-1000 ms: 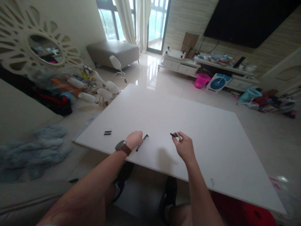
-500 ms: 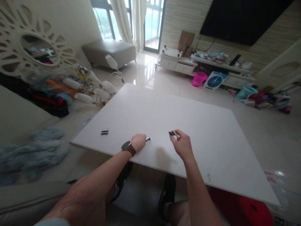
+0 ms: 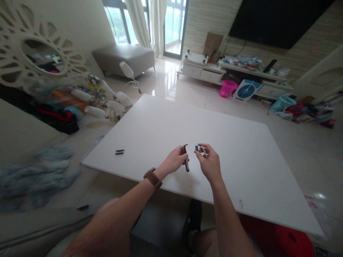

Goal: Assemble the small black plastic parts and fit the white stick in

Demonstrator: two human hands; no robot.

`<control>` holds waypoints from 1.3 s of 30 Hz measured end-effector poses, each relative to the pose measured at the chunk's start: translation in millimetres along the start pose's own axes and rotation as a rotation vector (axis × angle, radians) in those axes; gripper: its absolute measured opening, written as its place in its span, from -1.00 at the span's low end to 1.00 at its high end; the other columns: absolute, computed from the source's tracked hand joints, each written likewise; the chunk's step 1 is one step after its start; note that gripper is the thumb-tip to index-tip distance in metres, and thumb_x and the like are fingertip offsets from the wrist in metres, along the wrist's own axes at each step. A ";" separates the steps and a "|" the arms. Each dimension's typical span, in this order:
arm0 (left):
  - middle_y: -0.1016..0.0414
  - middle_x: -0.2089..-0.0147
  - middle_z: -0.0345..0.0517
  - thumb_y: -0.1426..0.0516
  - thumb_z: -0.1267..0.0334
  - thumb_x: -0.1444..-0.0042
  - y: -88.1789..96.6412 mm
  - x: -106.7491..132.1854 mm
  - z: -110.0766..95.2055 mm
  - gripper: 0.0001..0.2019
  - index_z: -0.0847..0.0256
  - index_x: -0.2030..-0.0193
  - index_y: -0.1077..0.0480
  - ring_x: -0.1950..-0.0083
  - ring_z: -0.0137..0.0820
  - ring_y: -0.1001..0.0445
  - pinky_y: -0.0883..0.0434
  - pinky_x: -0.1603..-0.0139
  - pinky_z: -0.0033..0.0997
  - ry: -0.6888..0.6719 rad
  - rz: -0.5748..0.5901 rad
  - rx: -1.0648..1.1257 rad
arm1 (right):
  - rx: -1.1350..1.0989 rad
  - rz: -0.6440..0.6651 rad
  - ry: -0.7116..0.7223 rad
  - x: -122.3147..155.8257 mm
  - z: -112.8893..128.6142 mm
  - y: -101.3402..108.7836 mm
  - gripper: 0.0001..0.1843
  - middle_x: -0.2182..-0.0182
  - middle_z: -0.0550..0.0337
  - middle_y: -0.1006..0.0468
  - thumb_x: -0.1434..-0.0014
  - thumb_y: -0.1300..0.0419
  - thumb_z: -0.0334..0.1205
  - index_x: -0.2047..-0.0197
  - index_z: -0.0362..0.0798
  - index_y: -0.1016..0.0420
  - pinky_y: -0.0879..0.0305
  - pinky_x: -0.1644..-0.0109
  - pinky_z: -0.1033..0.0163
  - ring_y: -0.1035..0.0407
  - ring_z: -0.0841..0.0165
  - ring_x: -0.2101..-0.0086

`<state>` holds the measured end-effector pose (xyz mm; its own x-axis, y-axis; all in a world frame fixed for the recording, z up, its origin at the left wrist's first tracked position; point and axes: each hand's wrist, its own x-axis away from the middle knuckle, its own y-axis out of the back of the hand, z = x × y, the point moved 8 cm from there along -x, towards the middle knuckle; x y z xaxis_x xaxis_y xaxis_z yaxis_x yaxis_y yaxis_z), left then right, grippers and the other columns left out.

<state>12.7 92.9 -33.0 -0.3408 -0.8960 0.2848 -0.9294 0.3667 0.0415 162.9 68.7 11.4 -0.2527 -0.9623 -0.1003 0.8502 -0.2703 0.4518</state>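
My left hand, with a brown-strapped watch on the wrist, is closed round a slim black-and-silver handle. That handle stands nearly upright above the white table, with a small hooked metal tip at its top; it resembles a razor handle. Just to the right, my right hand pinches a small dark block between thumb and fingers. A pale strip is held in the same fingers. The two held things are close but apart. Two short dark strips lie on the table to the left.
The white table fills the middle. A small clear piece lies near its front right edge. Left of the table stands a lamp with several white shades. A red stool is below the right front edge.
My left hand has lifted the slim handle off the table and brought it right, beside my right hand. The dark block in my right hand has turned a little.
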 end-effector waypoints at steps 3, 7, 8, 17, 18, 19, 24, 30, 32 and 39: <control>-0.48 0.36 -0.09 -0.06 0.39 -0.07 -9.0 0.9 -6.7 -0.88 0.23 0.22 -0.26 0.32 -0.36 -0.52 -0.47 0.33 -0.36 -0.003 0.034 0.198 | -0.098 0.001 -0.016 -0.8 1.7 -3.1 -0.57 0.33 0.17 -0.55 -0.10 -0.24 -0.10 -0.05 -0.01 -0.50 -0.19 0.47 0.31 -0.29 0.43 0.54; -0.46 0.43 -0.12 -0.09 0.39 -0.03 -4.1 2.1 -6.9 -0.92 0.23 0.32 -0.24 0.38 -0.39 -0.49 -0.47 0.39 -0.39 -0.042 -0.014 0.246 | -0.148 0.002 0.003 1.7 4.5 -5.1 -0.61 0.35 0.16 -0.54 -0.11 -0.25 -0.11 0.00 -0.04 -0.54 -0.24 0.43 0.31 -0.34 0.40 0.49; -0.46 0.44 -0.12 -0.10 0.39 -0.02 -2.4 2.5 -5.6 -0.92 0.23 0.34 -0.24 0.39 -0.39 -0.49 -0.46 0.39 -0.40 -0.052 -0.021 0.242 | -0.155 0.001 0.003 2.8 3.9 -5.4 -0.60 0.35 0.15 -0.55 -0.10 -0.25 -0.10 0.00 -0.05 -0.54 -0.25 0.43 0.30 -0.36 0.38 0.47; -0.32 0.55 -0.27 -0.09 0.42 0.09 7.4 8.0 -8.4 -0.90 0.19 0.46 -0.21 0.50 -0.49 -0.38 -0.31 0.46 -0.49 -0.155 -0.042 0.147 | -0.174 0.010 -0.064 6.8 -10.5 -5.2 -0.62 0.33 0.11 -0.56 -0.07 -0.26 -0.08 0.07 -0.10 -0.54 -0.29 0.52 0.28 -0.30 0.41 0.53; -0.29 0.56 -0.30 -0.09 0.42 0.09 7.5 8.2 -9.5 -0.87 0.18 0.47 -0.17 0.52 -0.50 -0.35 -0.29 0.49 -0.50 -0.152 -0.047 0.148 | -0.165 0.017 -0.065 5.6 -11.6 -5.5 -0.64 0.34 0.11 -0.57 -0.07 -0.27 -0.09 0.11 -0.11 -0.55 -0.33 0.48 0.26 -0.33 0.39 0.52; -0.26 0.57 -0.32 -0.08 0.42 0.09 7.1 8.0 -10.1 -0.85 0.16 0.48 -0.13 0.54 -0.52 -0.33 -0.26 0.51 -0.51 -0.146 -0.047 0.149 | -0.159 0.022 -0.068 4.3 -12.9 -5.6 -0.67 0.34 0.10 -0.57 -0.06 -0.27 -0.09 0.15 -0.12 -0.56 -0.35 0.46 0.24 -0.34 0.38 0.51; -0.23 0.56 -0.37 -0.10 0.43 0.07 10.7 1.0 -7.0 -0.80 0.15 0.44 -0.09 0.57 -0.57 -0.22 -0.15 0.54 -0.54 -0.142 -0.088 0.064 | -0.122 0.019 -0.054 -0.8 -16.9 -4.3 -0.72 0.36 0.09 -0.58 -0.06 -0.27 -0.09 0.22 -0.12 -0.54 -0.36 0.39 0.20 -0.41 0.33 0.48; -0.28 0.49 -0.36 -0.08 0.38 -0.03 21.6 -7.2 5.1 -0.86 0.14 0.30 -0.16 0.56 -0.55 -0.23 -0.15 0.53 -0.53 -0.097 -0.170 -0.005 | 0.217 0.072 0.038 -7.0 -23.8 2.7 -0.83 0.46 0.19 -0.56 -0.10 -0.17 -0.15 0.33 -0.06 -0.51 -0.24 0.34 0.25 -0.38 0.35 0.47; -0.27 0.50 -0.35 -0.06 0.33 -0.09 24.3 -6.3 6.2 -0.91 0.14 0.30 -0.16 0.56 -0.55 -0.23 -0.16 0.53 -0.53 -0.075 -0.184 -0.013 | 0.320 0.062 0.019 -12.9 -42.7 16.8 -0.82 0.49 0.20 -0.55 -0.07 -0.16 -0.14 0.38 -0.05 -0.51 -0.21 0.35 0.26 -0.38 0.34 0.47; -0.29 0.51 -0.32 -0.09 0.24 -0.16 31.0 -5.5 2.2 -0.91 0.17 0.32 -0.27 0.52 -0.51 -0.32 -0.25 0.48 -0.52 -0.070 -0.182 -0.065 | 0.532 -0.195 -0.376 -5.8 -177.1 155.8 -0.82 0.54 0.04 -0.60 0.12 -0.23 -0.18 0.41 -0.06 -0.57 -0.25 0.32 0.17 -0.48 0.15 0.40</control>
<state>-14.5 108.7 -35.4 -0.1794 -0.9632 0.2003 -0.9662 0.2109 0.1484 378.7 27.1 -74.6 -0.6040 -0.7956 0.0473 0.4539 -0.2946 0.8410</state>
